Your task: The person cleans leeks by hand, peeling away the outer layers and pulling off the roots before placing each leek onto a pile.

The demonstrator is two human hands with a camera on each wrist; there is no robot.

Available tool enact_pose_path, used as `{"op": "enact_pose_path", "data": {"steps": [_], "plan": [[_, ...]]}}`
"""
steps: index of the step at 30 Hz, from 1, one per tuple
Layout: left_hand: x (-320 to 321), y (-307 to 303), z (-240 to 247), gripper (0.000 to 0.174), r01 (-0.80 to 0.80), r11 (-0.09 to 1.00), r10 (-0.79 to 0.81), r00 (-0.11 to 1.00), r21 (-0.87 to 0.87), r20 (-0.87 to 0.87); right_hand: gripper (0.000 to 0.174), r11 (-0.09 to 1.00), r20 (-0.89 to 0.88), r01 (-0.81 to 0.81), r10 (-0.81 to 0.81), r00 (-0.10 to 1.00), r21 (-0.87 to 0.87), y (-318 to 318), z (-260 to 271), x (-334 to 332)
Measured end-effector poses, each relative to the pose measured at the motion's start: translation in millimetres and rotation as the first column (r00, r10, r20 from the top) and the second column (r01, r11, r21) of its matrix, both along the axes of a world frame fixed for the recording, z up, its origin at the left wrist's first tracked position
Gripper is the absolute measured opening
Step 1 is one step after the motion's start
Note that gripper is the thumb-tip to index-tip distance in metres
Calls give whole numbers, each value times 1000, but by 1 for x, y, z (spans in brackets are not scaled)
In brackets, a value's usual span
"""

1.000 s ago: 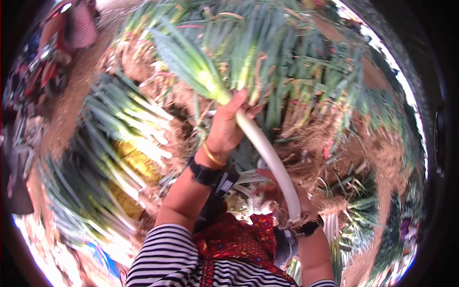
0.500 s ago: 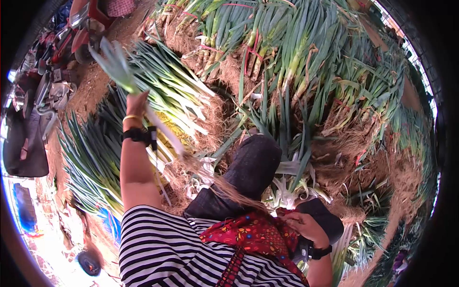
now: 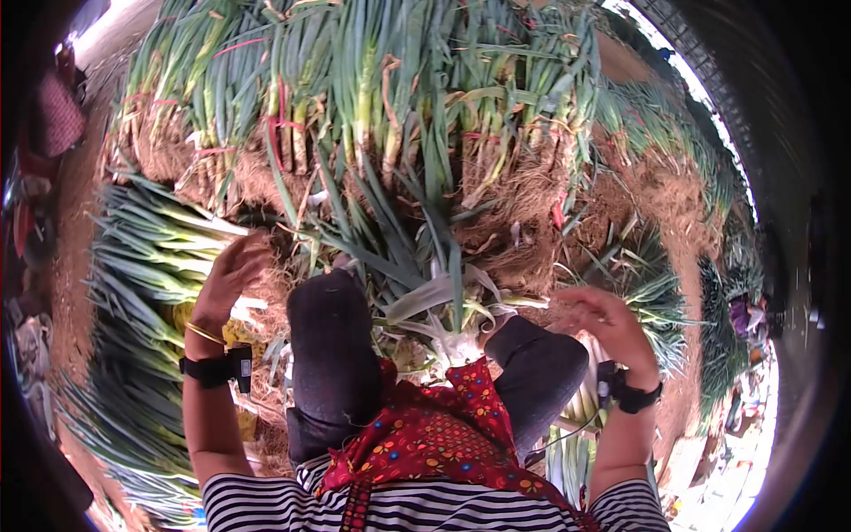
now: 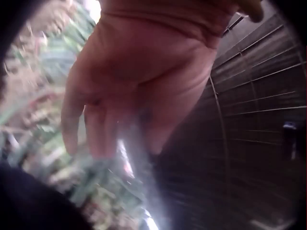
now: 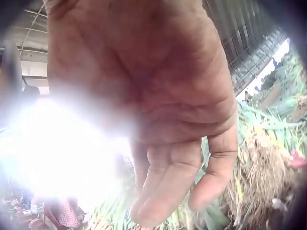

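The left hand [image 3: 232, 282] hangs in the air beside the white ends of a pile of leeks [image 3: 151, 257] at the left, its fingers relaxed and its palm empty in the left wrist view. On the other side, the right hand [image 3: 605, 324] is raised near the right knee, holding nothing; the right wrist view shows its bare palm [image 5: 144, 72] and loosely bent fingers. Between the two hands, loose leek leaves and peeled pale layers [image 3: 425, 301] lie in front of the red patterned apron [image 3: 425, 443].
Tied leek bundles [image 3: 363, 80] with roots stand in a row across the back. Dark-trousered knees [image 3: 330, 328] rise between the arms. More leeks [image 3: 651, 297] lie at the right, and bare soil [image 3: 71, 293] runs down the left.
The single leek that the left hand gripped has been let go. That hand has drawn back from the pile, and the right hand has lifted off the lap. The head view has turned.
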State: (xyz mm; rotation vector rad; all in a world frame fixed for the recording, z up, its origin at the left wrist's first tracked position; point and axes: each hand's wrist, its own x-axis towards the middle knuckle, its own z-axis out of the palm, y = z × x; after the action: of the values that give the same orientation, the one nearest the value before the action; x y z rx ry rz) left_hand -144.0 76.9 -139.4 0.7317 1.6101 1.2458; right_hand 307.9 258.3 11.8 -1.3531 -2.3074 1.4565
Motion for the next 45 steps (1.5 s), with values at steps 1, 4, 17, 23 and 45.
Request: {"op": "enact_pose_path", "data": {"steps": [1, 4, 17, 23, 45], "plan": [[21, 22, 42, 55, 74, 993, -77, 996, 91, 33, 28, 999, -3, 5, -5, 1000, 51, 3, 11, 7], [68, 75, 99, 54, 198, 938, -264, 940, 285, 216, 28, 986, 104, 96, -111, 988, 133, 9, 50, 21], [145, 215, -2, 50, -289, 949, 312, 786, -130, 533, 35, 923, 175, -17, -54, 983, 384, 184, 4, -22], [121, 227, -3, 51, -328, 942, 304, 753, -66, 583, 74, 994, 191, -74, 57, 980, 82, 232, -192, -111], [64, 199, -15, 45, -321, 941, 282, 574, -105, 769, 86, 783, 126, -548, 600, 790, -294, 55, -375, -234]]}}
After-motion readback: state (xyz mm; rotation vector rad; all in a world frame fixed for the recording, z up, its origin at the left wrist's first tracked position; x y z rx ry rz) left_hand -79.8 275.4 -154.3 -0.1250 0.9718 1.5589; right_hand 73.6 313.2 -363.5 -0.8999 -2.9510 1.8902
